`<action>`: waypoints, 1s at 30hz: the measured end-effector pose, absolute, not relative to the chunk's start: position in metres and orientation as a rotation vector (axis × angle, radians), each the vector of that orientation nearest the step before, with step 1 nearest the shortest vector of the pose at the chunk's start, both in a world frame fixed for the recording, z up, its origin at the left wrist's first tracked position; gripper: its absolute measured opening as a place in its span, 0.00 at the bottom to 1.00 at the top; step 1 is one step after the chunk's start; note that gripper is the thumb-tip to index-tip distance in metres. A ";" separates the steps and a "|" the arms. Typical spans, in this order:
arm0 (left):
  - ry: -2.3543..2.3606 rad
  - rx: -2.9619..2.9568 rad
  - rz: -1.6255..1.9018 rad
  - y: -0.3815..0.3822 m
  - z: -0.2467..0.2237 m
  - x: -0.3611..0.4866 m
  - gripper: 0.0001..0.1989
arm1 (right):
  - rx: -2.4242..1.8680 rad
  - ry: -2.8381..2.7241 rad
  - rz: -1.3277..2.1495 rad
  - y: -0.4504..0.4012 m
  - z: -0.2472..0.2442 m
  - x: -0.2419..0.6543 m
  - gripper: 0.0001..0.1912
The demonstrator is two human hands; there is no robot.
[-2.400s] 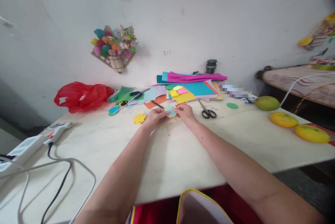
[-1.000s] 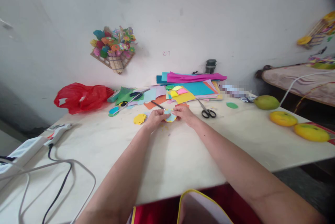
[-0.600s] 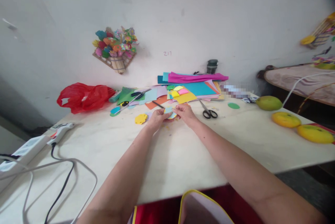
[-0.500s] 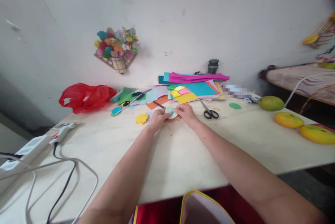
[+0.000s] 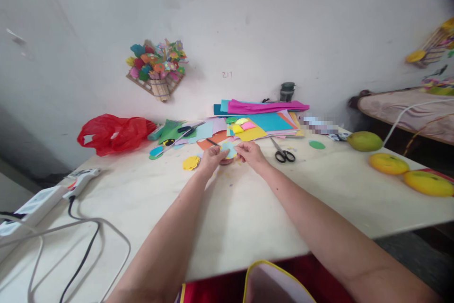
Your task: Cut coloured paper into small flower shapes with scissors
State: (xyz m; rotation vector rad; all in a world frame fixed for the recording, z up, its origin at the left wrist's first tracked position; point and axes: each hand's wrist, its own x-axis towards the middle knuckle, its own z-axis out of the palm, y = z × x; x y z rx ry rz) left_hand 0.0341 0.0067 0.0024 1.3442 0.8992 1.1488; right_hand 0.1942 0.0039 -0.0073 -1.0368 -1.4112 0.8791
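Centrally in the head view, the left hand (image 5: 212,159) and right hand (image 5: 252,154) pinch 1 light-blue cutout (image 5: 229,148), fingertips closed on opposite sides, over the table (image 5: 227,232). Behind, 1 stick holder (image 5: 160,90) contains colourful flowers (image 5: 156,63); the red bag's (image 5: 122,135) contents are unclear.

Tabletop (image 5: 234,218): smooth, faintly glossy. Bag (image 5: 118,134) near its far left corner: crinkled, shiny plastic. Light-blue cutout (image 5: 230,147): matt, paper-like sheet.
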 end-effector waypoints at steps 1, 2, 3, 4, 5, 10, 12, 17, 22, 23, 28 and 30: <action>0.903 1.333 1.235 0.009 0.006 0.030 0.18 | -1.070 -1.427 0.849 0.005 -0.005 0.198 0.13; 0.906 1.316 1.319 0.011 0.009 0.025 0.18 | -1.123 -1.443 0.787 0.005 -0.001 0.203 0.11; 0.907 1.286 1.416 0.013 0.012 0.019 0.18 | -1.211 -1.469 0.692 0.005 0.003 0.210 0.10; 0.902 1.245 1.502 0.016 0.014 0.012 0.18 | -1.324 -1.498 0.545 0.004 0.009 0.217 0.09; 0.892 1.201 1.581 0.018 0.016 0.006 0.17 | -1.450 -1.560 0.362 0.003 0.015 0.226 0.08; 0.882 1.112 1.621 0.021 0.014 -0.008 0.16 | -2.183 -1.613 -0.094 -0.003 0.037 0.274 0.12; 0.888 1.127 1.565 0.020 0.008 -0.004 0.18 | -2.345 -1.584 -0.085 -0.001 0.037 0.291 0.13; 0.901 1.143 1.413 0.018 -0.003 0.010 0.21 | -2.398 -1.642 -0.070 0.006 0.024 0.311 0.16; 0.900 1.158 1.342 0.018 -0.007 0.014 0.21 | -2.531 -1.623 0.106 0.007 0.022 0.304 0.16; 0.913 1.155 1.338 0.018 -0.007 0.015 0.21 | -2.540 -1.624 0.114 0.007 0.023 0.303 0.17; 0.937 1.123 1.353 0.018 -0.009 0.018 0.20 | -2.512 -1.674 0.170 0.005 0.029 0.301 0.19; 0.927 1.112 1.355 0.018 -0.010 0.018 0.19 | -2.479 -1.672 0.209 0.005 0.031 0.300 0.18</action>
